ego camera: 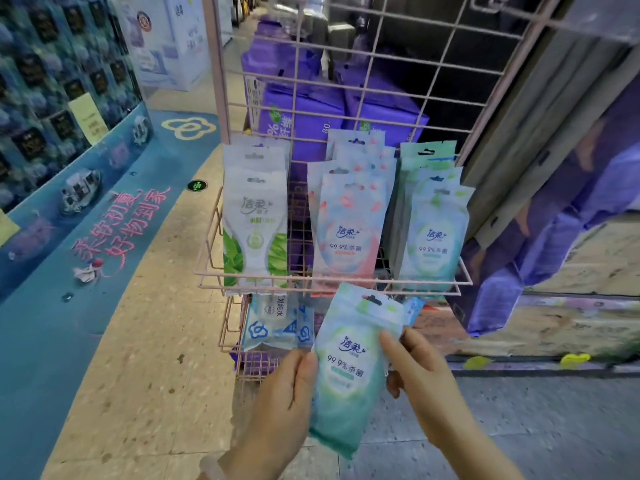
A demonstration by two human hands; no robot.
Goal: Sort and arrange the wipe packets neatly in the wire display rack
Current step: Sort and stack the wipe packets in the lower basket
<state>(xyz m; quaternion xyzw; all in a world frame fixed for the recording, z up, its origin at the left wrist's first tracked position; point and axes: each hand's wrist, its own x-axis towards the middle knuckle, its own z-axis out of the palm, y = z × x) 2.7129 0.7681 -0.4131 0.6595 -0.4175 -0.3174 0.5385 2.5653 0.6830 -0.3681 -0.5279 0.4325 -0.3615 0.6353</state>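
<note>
I hold a green-and-white wipe packet (348, 372) upright in front of the pink wire display rack (332, 280), below its upper basket. My left hand (280, 393) grips the packet's left edge and my right hand (415, 372) pinches its right edge. In the upper basket stand three rows of packets: white ones with green leaves (255, 220) on the left, pink ones (349, 223) in the middle, green ones (433, 233) on the right. Blue-and-white packets (277, 323) lie in the lower basket.
Purple boxed goods (301, 109) are stacked behind the rack's wire grid. A blue display wall (52, 98) curves along the left with printed floor lettering. A purple printed panel (554, 237) stands at the right. Speckled floor lies under my arms.
</note>
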